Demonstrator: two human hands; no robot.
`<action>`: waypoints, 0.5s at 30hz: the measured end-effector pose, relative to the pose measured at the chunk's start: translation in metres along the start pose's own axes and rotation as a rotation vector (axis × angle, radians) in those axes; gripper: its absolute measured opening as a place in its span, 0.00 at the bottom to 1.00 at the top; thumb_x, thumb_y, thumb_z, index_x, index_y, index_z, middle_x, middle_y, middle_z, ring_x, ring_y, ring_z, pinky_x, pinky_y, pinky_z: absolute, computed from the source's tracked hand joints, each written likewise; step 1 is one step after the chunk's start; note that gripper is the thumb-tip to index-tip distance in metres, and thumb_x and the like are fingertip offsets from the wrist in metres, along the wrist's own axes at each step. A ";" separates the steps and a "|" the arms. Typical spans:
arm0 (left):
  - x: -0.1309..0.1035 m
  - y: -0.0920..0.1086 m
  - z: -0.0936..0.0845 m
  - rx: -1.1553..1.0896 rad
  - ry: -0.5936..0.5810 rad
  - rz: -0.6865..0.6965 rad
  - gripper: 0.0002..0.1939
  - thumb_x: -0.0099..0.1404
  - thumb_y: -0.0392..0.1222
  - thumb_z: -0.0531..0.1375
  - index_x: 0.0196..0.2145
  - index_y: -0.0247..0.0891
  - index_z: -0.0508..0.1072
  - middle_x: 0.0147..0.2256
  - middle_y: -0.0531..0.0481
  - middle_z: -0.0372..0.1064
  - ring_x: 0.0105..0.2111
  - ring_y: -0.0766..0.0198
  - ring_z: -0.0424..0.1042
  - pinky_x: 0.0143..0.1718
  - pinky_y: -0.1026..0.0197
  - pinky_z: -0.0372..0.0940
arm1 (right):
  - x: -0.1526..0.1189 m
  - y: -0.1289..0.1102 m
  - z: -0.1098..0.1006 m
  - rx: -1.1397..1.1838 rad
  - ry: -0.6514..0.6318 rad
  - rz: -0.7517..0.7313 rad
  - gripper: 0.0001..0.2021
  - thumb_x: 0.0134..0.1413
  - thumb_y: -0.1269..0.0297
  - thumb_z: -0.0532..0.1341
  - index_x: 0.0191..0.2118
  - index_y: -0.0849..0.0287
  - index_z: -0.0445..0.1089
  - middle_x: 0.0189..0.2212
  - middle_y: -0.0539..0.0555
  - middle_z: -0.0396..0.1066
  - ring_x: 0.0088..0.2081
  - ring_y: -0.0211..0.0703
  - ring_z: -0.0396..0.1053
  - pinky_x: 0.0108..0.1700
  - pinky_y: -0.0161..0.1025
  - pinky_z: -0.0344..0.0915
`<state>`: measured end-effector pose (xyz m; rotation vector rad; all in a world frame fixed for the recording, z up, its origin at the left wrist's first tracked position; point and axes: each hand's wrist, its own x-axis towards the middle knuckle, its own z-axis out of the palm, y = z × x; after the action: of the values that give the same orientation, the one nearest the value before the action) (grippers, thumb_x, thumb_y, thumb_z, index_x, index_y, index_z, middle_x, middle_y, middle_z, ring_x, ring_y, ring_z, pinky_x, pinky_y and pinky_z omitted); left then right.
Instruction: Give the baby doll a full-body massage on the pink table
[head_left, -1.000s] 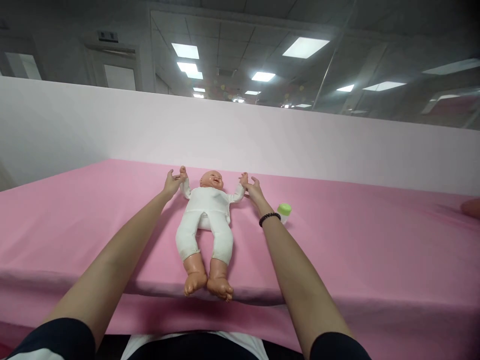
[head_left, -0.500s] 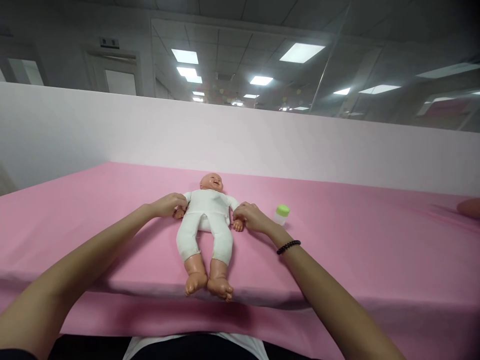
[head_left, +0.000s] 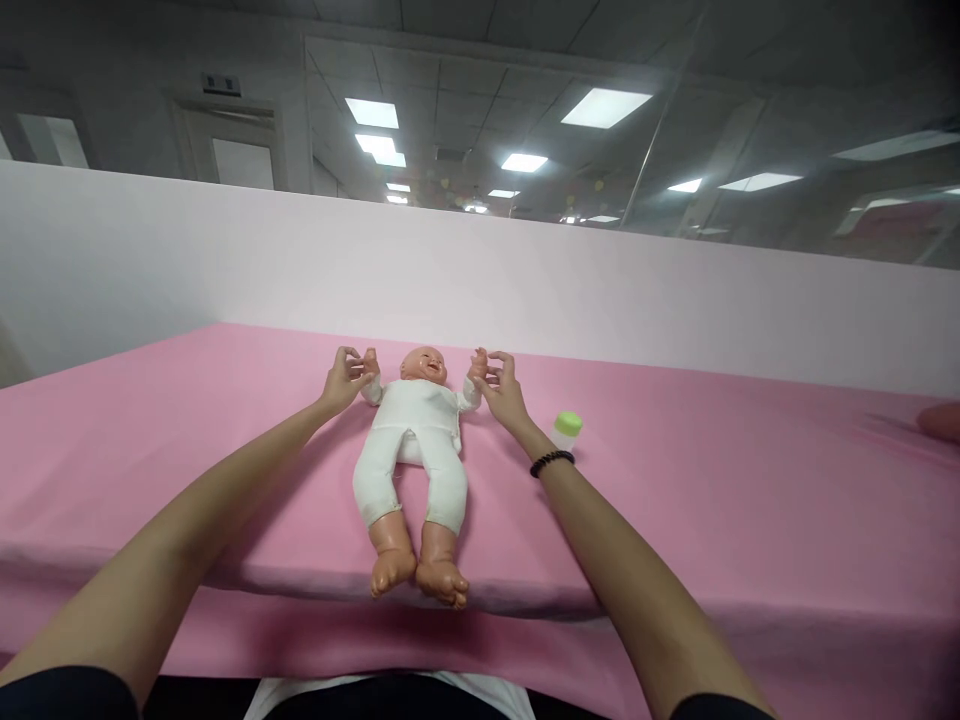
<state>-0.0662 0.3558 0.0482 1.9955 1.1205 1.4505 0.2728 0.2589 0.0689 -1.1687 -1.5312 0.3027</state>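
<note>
A baby doll (head_left: 414,410) in a white cloth body suit lies on its back, its head away from me and its bare feet at the near table edge. Both its arms are bent up beside its head. My left hand (head_left: 345,382) pinches the doll's arm on the left side near the wrist, thumb below and fingers curled above. On the other side, my right hand (head_left: 505,392) grips the doll's other arm in the same way, with a black beaded band on my wrist. Close to my right wrist stands a small clear container (head_left: 564,432) with a green lid.
Pink cloth covers the table (head_left: 712,480) and hangs over its front edge. A low white wall (head_left: 480,280) runs along the back, with glass above it. At the far right edge, part of a skin-coloured object (head_left: 939,421) shows on the cloth.
Both my hands have moved up and away from me, raising the doll's arms from beside its body to beside its head. The doll's trunk and legs stay in place.
</note>
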 end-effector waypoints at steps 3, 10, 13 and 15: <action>0.015 0.000 0.021 0.070 0.086 -0.063 0.14 0.67 0.45 0.57 0.50 0.43 0.69 0.51 0.43 0.77 0.50 0.53 0.78 0.51 0.51 0.72 | 0.020 0.002 0.017 -0.157 -0.001 0.062 0.11 0.63 0.61 0.57 0.49 0.52 0.71 0.56 0.54 0.76 0.51 0.49 0.76 0.57 0.49 0.70; 0.033 -0.009 0.050 0.251 -0.009 -0.282 0.20 0.69 0.48 0.57 0.54 0.42 0.79 0.57 0.43 0.78 0.60 0.44 0.73 0.62 0.48 0.65 | 0.041 0.016 0.036 -0.443 -0.163 0.336 0.20 0.67 0.59 0.55 0.59 0.60 0.72 0.63 0.62 0.71 0.64 0.57 0.68 0.65 0.48 0.62; 0.037 -0.017 0.052 0.296 -0.051 -0.363 0.21 0.68 0.49 0.57 0.54 0.44 0.79 0.61 0.44 0.75 0.63 0.41 0.70 0.64 0.46 0.63 | 0.042 0.031 0.037 -0.444 -0.193 0.406 0.21 0.66 0.54 0.55 0.57 0.60 0.73 0.60 0.66 0.73 0.61 0.60 0.70 0.62 0.49 0.64; 0.037 -0.022 0.052 0.310 -0.066 -0.396 0.19 0.67 0.50 0.58 0.51 0.43 0.80 0.60 0.42 0.75 0.63 0.40 0.70 0.64 0.44 0.62 | 0.041 0.043 0.038 -0.432 -0.207 0.430 0.21 0.66 0.51 0.54 0.53 0.60 0.74 0.57 0.67 0.75 0.57 0.59 0.73 0.59 0.48 0.66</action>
<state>-0.0217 0.4046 0.0346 1.8522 1.6797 1.0520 0.2666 0.3267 0.0496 -1.8636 -1.5559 0.3995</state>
